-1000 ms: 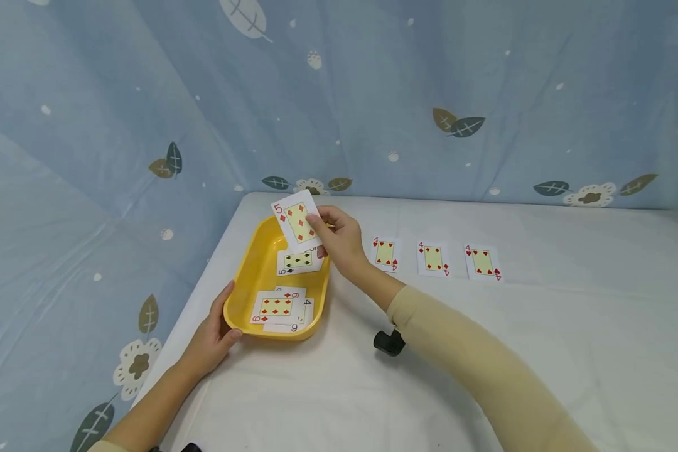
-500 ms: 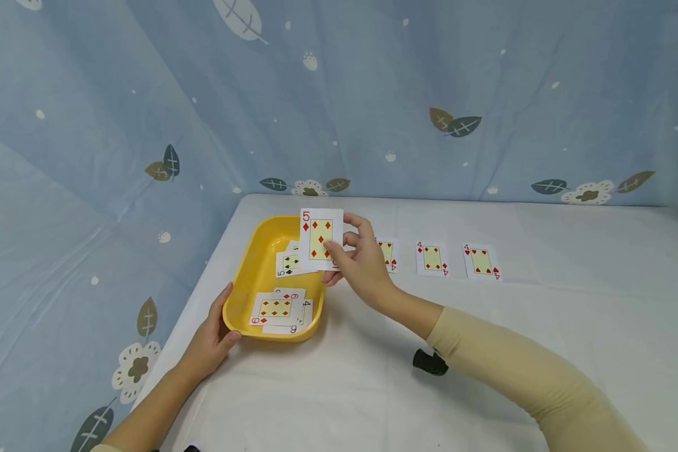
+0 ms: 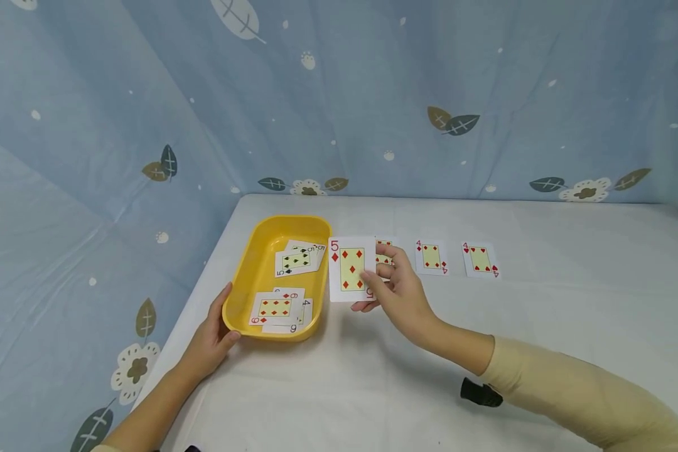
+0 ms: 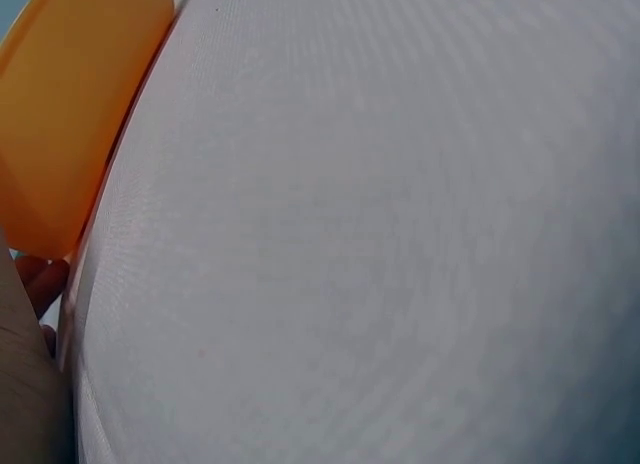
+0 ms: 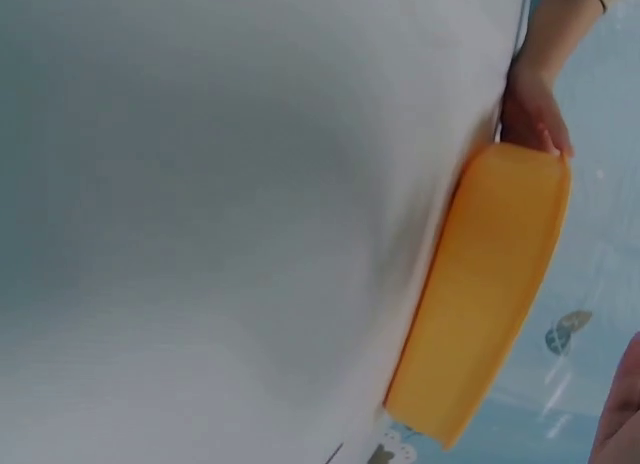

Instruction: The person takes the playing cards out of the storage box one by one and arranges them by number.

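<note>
My right hand pinches a five of diamonds playing card, face up, with the thumb on its front. It hangs just right of the yellow plastic tray. My left hand holds the tray at its near left corner, thumb toward the front and fingers along the outer side. Inside the tray, a five of spades lies over another card at the far end. A six of diamonds overlaps other cards at the near end. In the right wrist view the left hand touches the tray's end.
On the white-covered table, a four of diamonds and a four of hearts lie face up. Left of them, another red card is partly hidden by my right hand. A blue patterned cloth hangs behind.
My right hand has carried the five of diamonds rightward and toward me, from above the tray to beside it, turning it upright. The left hand and tray have stayed in place.
</note>
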`<move>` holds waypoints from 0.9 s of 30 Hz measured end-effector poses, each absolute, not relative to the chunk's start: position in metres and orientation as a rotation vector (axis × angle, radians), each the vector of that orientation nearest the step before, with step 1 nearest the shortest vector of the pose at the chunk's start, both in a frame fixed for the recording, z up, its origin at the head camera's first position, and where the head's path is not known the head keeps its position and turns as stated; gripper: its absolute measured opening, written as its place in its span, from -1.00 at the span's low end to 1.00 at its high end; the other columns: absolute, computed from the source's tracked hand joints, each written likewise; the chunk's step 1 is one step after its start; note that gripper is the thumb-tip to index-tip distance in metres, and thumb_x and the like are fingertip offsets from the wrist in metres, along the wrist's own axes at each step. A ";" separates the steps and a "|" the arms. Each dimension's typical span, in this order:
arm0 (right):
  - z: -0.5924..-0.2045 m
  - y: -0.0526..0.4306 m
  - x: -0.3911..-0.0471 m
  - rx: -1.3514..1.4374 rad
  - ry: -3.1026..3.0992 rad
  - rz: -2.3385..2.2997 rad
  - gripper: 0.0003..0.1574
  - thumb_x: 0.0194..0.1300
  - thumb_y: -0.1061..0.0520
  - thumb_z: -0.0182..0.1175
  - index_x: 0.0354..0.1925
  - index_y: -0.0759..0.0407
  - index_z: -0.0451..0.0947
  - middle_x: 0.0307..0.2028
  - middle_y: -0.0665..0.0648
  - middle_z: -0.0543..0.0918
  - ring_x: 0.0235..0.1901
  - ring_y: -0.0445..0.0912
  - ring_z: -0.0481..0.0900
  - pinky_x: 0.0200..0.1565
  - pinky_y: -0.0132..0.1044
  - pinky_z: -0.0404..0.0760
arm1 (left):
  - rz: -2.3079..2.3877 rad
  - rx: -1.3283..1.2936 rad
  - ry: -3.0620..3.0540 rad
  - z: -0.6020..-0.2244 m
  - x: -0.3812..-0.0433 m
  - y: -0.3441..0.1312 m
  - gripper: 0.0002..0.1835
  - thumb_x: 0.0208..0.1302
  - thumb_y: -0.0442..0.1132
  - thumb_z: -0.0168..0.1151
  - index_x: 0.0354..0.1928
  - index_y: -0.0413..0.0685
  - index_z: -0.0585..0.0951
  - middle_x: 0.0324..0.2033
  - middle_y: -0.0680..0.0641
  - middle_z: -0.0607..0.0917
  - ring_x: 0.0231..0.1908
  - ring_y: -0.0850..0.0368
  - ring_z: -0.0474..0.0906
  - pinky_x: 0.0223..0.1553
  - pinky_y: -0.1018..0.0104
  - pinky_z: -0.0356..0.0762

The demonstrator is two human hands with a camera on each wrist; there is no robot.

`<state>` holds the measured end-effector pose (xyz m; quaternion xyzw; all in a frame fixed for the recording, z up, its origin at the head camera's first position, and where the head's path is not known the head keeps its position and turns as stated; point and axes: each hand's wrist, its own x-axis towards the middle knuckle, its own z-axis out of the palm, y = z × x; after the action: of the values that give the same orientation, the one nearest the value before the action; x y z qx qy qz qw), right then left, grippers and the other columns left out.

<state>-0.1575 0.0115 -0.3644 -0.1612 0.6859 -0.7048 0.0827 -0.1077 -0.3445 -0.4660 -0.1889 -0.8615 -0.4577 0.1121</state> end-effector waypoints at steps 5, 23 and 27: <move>-0.371 0.017 -0.154 -0.416 2.196 -2.027 -0.43 0.33 0.28 0.11 0.23 0.20 0.14 -0.33 0.25 0.65 -0.59 -0.22 0.44 -0.53 -0.45 0.43 | -1.331 -0.565 -2.516 -0.466 -0.109 -0.346 -0.14 0.31 -0.09 0.18 0.48 -0.09 -0.08 0.42 -0.29 0.08 0.26 0.52 0.16 0.11 0.74 0.20; -0.415 0.030 -0.179 0.080 2.156 -1.764 -0.37 0.18 0.33 0.25 0.16 0.33 0.21 -0.49 0.15 0.59 -0.57 -0.14 0.59 -0.46 -0.23 0.67 | -1.335 -0.533 -2.551 -0.467 -0.109 -0.345 -0.13 0.29 -0.13 0.20 0.49 -0.02 -0.09 0.43 -0.25 0.05 0.28 0.55 0.11 0.13 0.74 0.16; -0.421 0.034 -0.181 0.090 2.174 -1.701 -0.42 0.20 0.30 0.23 0.13 0.33 0.23 -0.46 0.19 0.66 -0.62 -0.10 0.61 -0.47 -0.22 0.67 | -1.342 -0.524 -2.566 -0.468 -0.109 -0.346 -0.12 0.29 -0.13 0.20 0.49 0.04 -0.11 0.44 -0.22 0.04 0.28 0.55 0.12 0.13 0.73 0.18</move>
<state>-0.1810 0.0336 -0.4210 0.0319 0.7730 -0.6049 0.1888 -0.1093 -0.3455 -0.4679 -0.1771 -0.8677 -0.4538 0.0993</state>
